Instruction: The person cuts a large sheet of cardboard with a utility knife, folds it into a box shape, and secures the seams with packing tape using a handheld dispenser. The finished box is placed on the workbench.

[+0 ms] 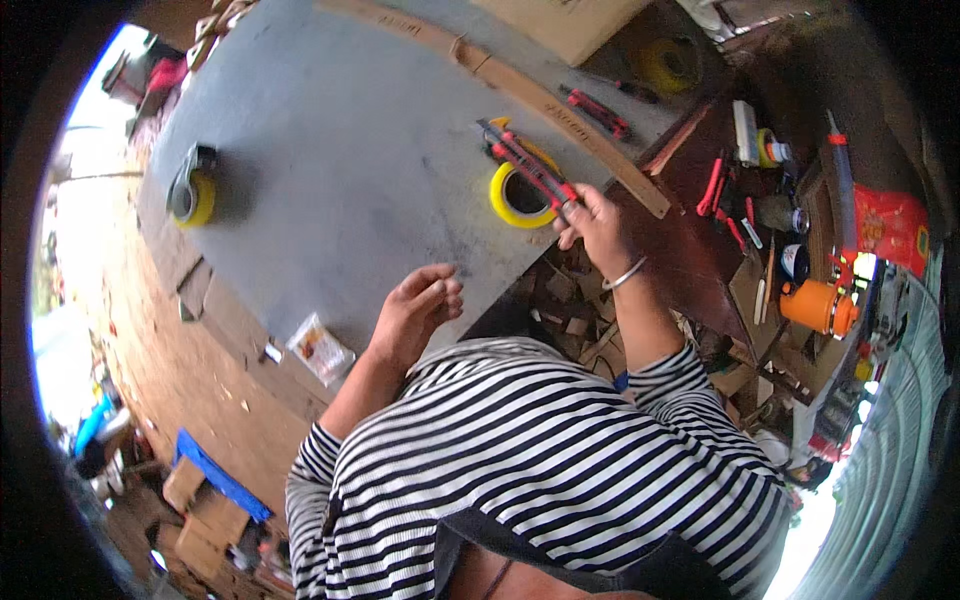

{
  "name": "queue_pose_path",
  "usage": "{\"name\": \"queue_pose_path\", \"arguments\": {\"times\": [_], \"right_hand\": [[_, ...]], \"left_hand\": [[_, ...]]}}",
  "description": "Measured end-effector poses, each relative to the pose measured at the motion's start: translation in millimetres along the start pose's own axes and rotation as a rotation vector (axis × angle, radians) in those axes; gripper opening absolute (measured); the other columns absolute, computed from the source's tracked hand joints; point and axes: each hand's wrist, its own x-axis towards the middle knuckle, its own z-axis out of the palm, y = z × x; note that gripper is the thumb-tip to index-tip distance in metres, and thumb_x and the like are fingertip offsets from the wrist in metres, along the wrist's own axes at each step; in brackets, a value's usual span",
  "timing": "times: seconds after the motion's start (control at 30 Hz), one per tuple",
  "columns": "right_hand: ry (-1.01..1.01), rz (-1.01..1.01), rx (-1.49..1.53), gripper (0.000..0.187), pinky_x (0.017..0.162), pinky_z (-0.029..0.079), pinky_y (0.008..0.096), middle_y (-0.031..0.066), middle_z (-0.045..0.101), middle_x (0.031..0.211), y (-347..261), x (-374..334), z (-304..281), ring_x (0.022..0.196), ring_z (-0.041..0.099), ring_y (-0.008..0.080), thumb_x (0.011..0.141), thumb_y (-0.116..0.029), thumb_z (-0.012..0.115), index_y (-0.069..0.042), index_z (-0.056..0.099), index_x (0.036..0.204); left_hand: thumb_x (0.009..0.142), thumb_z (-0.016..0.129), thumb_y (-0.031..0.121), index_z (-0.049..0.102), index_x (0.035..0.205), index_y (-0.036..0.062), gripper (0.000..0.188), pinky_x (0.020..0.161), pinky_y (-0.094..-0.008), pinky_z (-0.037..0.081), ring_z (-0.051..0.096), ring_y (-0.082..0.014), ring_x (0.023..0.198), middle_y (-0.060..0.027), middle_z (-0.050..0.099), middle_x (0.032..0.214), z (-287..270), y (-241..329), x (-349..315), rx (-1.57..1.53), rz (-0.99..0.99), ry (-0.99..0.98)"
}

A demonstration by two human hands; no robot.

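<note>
Fingers, R hand (598, 228): closed round near end of red-black cutter (537, 168); firmly grasped, by the look of it.
Fingers, L hand (413, 305): loosely curled by near edge of grey tabletop (320, 130); no object seen in them, but palm is hidden, so can't be told for sure.
Cutter position: held aslant over centre tape roll (502, 208), far end pointed up-L, away from wearer; contact w/ roll can't be told.
Step in hand: cutter is held at the ready, as judged; no cut seen being made.
Next move: prob. calls for steady R grip, w/ tip kept clear of L fingers; whether blade is out, too small to tell.
Cutters on/over table: 2, i.e. 1 held, plus spare cutter (597, 111) lying beyond brown strip (575, 125).
Yellow tape: 3, i.e. centre roll, dispenser roll (195, 203) at L, corner roll (668, 66) at top R (dim, so approx. ID).
Brown strip: 1, poss. joined nr middle.
Clear packet (320, 349): 1, nr table's near-L edge.
Orange canister (818, 306): 1, far R.
</note>
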Motion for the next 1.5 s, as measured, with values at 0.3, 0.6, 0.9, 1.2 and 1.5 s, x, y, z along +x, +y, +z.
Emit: {"name": "queue_pose_path", "arguments": {"times": [0.3, 0.6, 0.9, 1.2, 1.5], "right_hand": [[0.269, -0.136, -0.591, 0.023, 0.065, 0.053, 0.0315, 0.0058, 0.068, 0.09, 53, 138, -132, 0.077, 0.066, 0.0176, 0.096, -0.014, 0.055, -0.003, 0.061, 0.114], [0.528, 0.042, -1.518, 0.046, 0.106, 0.037, 0.0494, 0.0116, 0.042, 0.147, 34, 243, -196, 0.131, 0.042, 0.0364, 0.088, -0.02, 0.058, -0.016, 0.052, 0.133], [0.59, -0.176, -1.28, 0.034, 0.09, 0.047, 0.0483, 0.0103, 0.06, 0.113, 4, 181, -153, 0.106, 0.056, 0.0364, 0.081, -0.029, 0.068, -0.017, 0.064, 0.113], [1.123, 0.382, -1.324, 0.043, 0.09, 0.047, 0.0489, 0.01, 0.056, 0.119, 33, 13, -221, 0.111, 0.054, 0.0334, 0.085, -0.04, 0.067, -0.019, 0.059, 0.122], [1.095, 0.442, -1.214, 0.035, 0.092, 0.046, 0.0494, 0.0094, 0.058, 0.118, 27, 5, -245, 0.115, 0.054, 0.0302, 0.091, -0.041, 0.059, -0.015, 0.06, 0.115]], "left_hand": [[0.098, 0.056, 0.013, 0.057, 0.117, 0.0029, 0.022, 0.076, -0.0294, 0.054, 0.063, -0.0151, 0.081, -0.0051, 0.065, 0.094, 11, 4, 14, -0.009, 0.06, 0.088], [0.098, 0.056, 0.012, 0.057, 0.116, 0.0026, 0.021, 0.077, -0.0286, 0.054, 0.063, -0.0143, 0.082, -0.0044, 0.065, 0.095, 14, 9, 7, 0.057, 0.06, 0.229], [0.097, 0.057, 0.011, 0.057, 0.116, 0.0015, 0.021, 0.074, -0.0291, 0.052, 0.061, -0.0157, 0.08, -0.0061, 0.063, 0.093, 26, 11, 21, 0.059, 0.027, 0.198], [0.097, 0.056, 0.01, 0.056, 0.117, 0.0008, 0.022, 0.077, -0.0299, 0.053, 0.062, -0.0165, 0.082, -0.0065, 0.063, 0.095, 29, 18, 38, 0.131, -0.01, 0.146], [0.097, 0.056, 0.01, 0.056, 0.119, 0.0001, 0.024, 0.078, -0.0306, 0.053, 0.062, -0.0168, 0.083, -0.0077, 0.063, 0.097, 50, 11, 43, 0.261, -0.05, 0.114]]}}
